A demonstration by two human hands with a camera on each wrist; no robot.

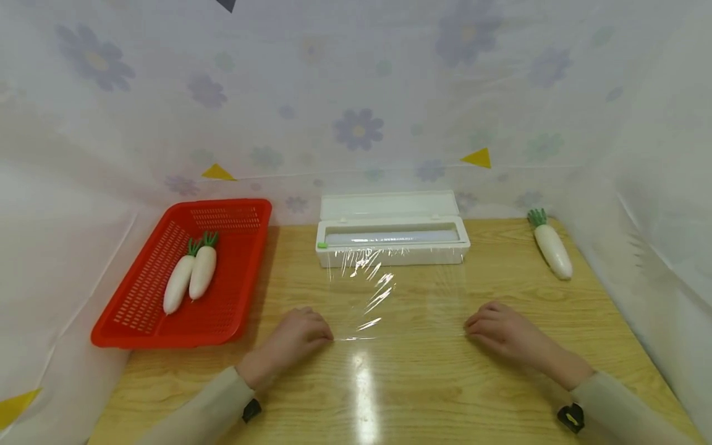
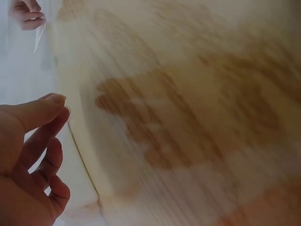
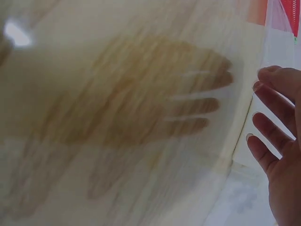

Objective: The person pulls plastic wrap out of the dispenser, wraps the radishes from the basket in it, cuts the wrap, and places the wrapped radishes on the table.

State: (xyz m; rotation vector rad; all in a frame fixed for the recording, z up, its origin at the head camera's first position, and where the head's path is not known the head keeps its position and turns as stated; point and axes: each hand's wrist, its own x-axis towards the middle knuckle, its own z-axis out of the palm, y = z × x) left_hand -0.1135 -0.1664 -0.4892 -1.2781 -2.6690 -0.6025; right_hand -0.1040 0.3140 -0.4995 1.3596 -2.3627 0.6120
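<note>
A sheet of cling film (image 1: 384, 296) stretches from a white dispenser box (image 1: 392, 253) toward the person, its near edge spanning both hands. The left hand (image 1: 300, 334) pinches the film's near left corner between thumb and forefinger; the left wrist view shows that hand (image 2: 40, 141) with its other fingers curved. At the near right corner, the right hand (image 1: 503, 330) pinches the film the same way, and in the right wrist view the hand (image 3: 282, 117) has its remaining fingers spread. The box lid (image 1: 389, 204) stands raised, with the film roll (image 1: 392, 237) lying inside.
A red plastic basket (image 1: 239, 309) on the left holds two white radishes (image 1: 191, 275) with green tops. Another white radish (image 1: 553, 250) lies at the back right of the wooden table (image 1: 434, 395). Flowered white curtains (image 1: 358, 93) enclose the back and sides.
</note>
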